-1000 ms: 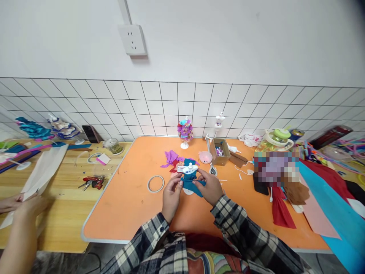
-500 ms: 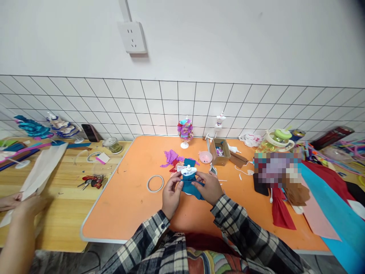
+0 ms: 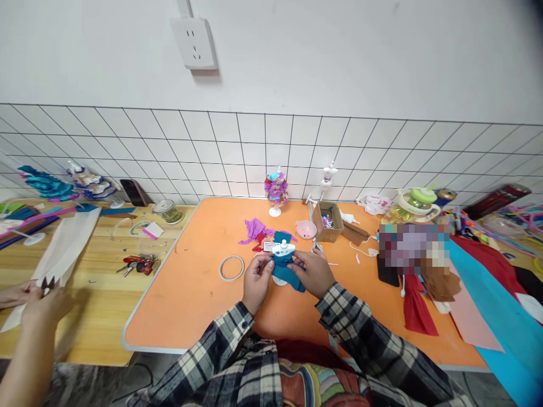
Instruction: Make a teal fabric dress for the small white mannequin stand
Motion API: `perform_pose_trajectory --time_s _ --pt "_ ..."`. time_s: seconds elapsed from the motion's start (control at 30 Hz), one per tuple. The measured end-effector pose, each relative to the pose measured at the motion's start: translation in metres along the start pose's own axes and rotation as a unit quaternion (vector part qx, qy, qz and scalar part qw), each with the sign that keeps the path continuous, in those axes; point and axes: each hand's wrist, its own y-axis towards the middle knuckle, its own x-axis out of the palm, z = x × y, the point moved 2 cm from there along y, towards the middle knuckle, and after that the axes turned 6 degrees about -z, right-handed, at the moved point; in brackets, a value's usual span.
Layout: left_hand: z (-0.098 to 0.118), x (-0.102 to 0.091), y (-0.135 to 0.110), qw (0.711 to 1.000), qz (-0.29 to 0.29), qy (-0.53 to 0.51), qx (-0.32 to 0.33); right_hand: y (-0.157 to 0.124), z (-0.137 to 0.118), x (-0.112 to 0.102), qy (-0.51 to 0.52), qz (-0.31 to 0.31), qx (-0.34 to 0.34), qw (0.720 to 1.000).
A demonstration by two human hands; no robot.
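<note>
At the centre of the frame, over the orange counter [image 3: 190, 316], the small white mannequin [image 3: 283, 249] is upright between the left hand [image 3: 258, 282] and right hand [image 3: 316, 273], both grips pinching its teal cloth [image 3: 287, 275] from 2 sides, neither clearly nearer.

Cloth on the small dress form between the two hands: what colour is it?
The cloth is teal blue; the head view shows it best.

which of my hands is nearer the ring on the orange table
Left. Your left hand is just right of the ring; your right hand is farther right, across the teal-wrapped mannequin.
</note>
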Motion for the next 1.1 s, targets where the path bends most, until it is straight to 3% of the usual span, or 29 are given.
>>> perform_pose_trajectory --time_s 0.37,0.7,0.8,0.93,1.1 --pt "-0.006 0.007 0.006 1.0 -0.019 -0.015 -0.007 0.001 0.0 -0.005 -0.023 0.012 -0.012 1.0" --pt "-0.021 0.017 0.022 0.987 -0.149 -0.027 -0.048 0.006 0.001 -0.011 -0.003 0.042 -0.042 0.998" --pt "-0.006 0.023 0.019 0.986 -0.157 -0.03 -0.047 0.001 -0.001 -0.016 0.063 0.041 -0.033 0.997" --pt "0.024 0.026 0.013 0.991 -0.122 0.016 -0.06 -0.013 -0.005 -0.025 0.141 0.066 0.023 0.987" --pt "0.047 0.026 0.006 0.985 -0.139 -0.016 -0.103 -0.024 -0.018 -0.04 0.103 0.079 0.001 0.991"
